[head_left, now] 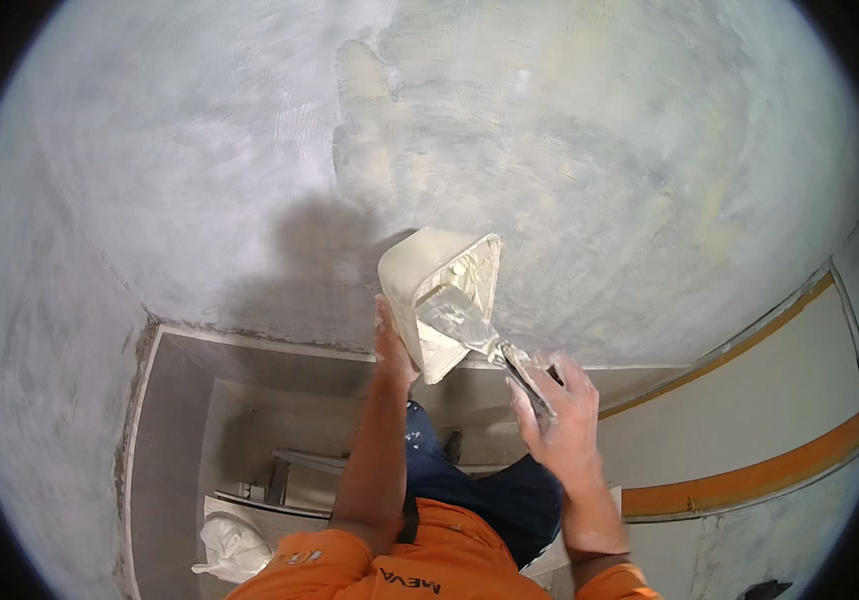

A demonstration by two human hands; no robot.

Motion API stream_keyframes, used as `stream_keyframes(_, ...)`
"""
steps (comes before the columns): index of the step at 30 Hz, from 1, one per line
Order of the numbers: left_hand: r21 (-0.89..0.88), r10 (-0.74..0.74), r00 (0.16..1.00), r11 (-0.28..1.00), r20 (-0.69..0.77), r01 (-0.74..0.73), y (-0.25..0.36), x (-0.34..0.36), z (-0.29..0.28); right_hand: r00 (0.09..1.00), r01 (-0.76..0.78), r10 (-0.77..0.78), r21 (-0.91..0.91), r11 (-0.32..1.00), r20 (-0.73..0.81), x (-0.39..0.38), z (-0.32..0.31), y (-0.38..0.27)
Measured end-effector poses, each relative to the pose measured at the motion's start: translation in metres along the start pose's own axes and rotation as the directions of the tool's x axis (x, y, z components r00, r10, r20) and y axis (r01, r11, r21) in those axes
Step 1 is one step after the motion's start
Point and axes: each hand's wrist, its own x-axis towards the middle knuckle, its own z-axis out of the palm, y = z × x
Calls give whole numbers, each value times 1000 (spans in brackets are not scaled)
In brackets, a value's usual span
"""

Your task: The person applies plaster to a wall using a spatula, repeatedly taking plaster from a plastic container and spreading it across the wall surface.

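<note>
A cream-coloured plastic tub [418,262] is tilted with its mouth toward the right, and filler paste [485,272] coats its inner wall. My left hand [390,338] grips the tub from its left side, fingers mostly hidden behind it. In my right hand [562,412] is a putty knife [460,318], held by its dark, paste-smeared handle. The wide metal blade reaches into the mouth of the tub. White residue marks the fingers of my right hand.
A plastered grey wall [570,150] rises ahead, patchy with filler. Below it lies a recess with a pale edge [250,338]. An orange-brown wooden strip [750,478] borders a panel at right. A white plastic bag [235,545] rests on a board at lower left.
</note>
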Motion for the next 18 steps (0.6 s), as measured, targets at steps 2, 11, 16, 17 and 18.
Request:
stream_keyframes(2,-44,25,1000,999,-2,-25,-11,-6,9,989,146,-132,-235,961,72,9,-6,-6)
stream_keyframes(11,-70,146,985,988,87,-140,-41,-7,-5,903,215,-114,-208,954,413,16,-43,-1)
stream_keyframes(16,27,188,982,982,-7,-188,-34,-14,0,935,222,-123,-281,934,332,16,-52,3)
stream_keyframes(17,27,180,984,983,-18,-179,-33,-14,-2,945,208,-113,-298,932,306,13,-51,4)
stream_keyframes(18,25,176,984,984,-30,-175,-31,-14,-3,946,206,-112,-299,932,304,10,-53,1)
